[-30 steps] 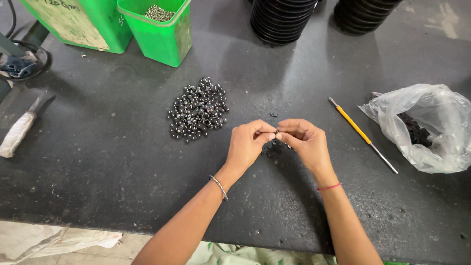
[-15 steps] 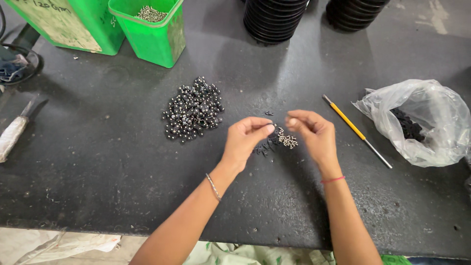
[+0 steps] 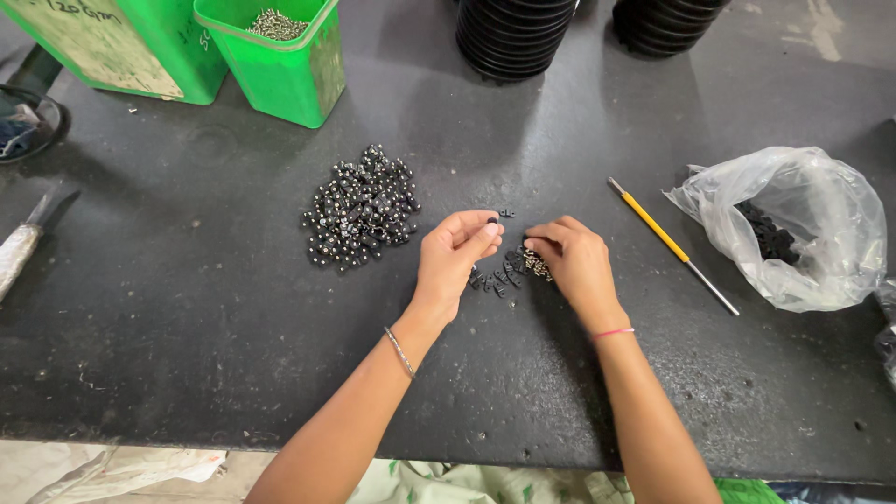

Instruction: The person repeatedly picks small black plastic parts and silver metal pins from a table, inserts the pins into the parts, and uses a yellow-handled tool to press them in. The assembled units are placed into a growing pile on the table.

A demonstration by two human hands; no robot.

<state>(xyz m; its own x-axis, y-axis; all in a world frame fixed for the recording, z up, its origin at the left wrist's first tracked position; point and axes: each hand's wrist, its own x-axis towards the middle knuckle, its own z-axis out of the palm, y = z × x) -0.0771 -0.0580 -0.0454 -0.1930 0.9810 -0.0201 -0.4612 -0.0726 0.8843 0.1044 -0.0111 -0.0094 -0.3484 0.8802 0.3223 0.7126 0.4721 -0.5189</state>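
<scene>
My left hand (image 3: 455, 259) and my right hand (image 3: 576, 264) hover close together over a small scatter of black clips (image 3: 497, 277) on the dark table (image 3: 187, 308). The left hand's thumb and fingers pinch together on a tiny part that I can barely make out. The right hand cups several small silver screws (image 3: 537, 265) under its fingers, fingertips down beside the clips. A heap of finished black-and-silver pieces (image 3: 360, 209) lies to the left of the left hand.
A yellow-handled screwdriver (image 3: 670, 243) lies right of my hands. A clear plastic bag of black parts (image 3: 793, 227) sits at far right. Green bins (image 3: 273, 56) with silver screws stand at back left, black ribbed stacks (image 3: 511, 35) at the back. A tool handle (image 3: 19, 250) rests at left.
My hands, joined at the fingertips a second ago, have parted slightly. The right hand has dropped to the clips with the screws; the left keeps its pinch.
</scene>
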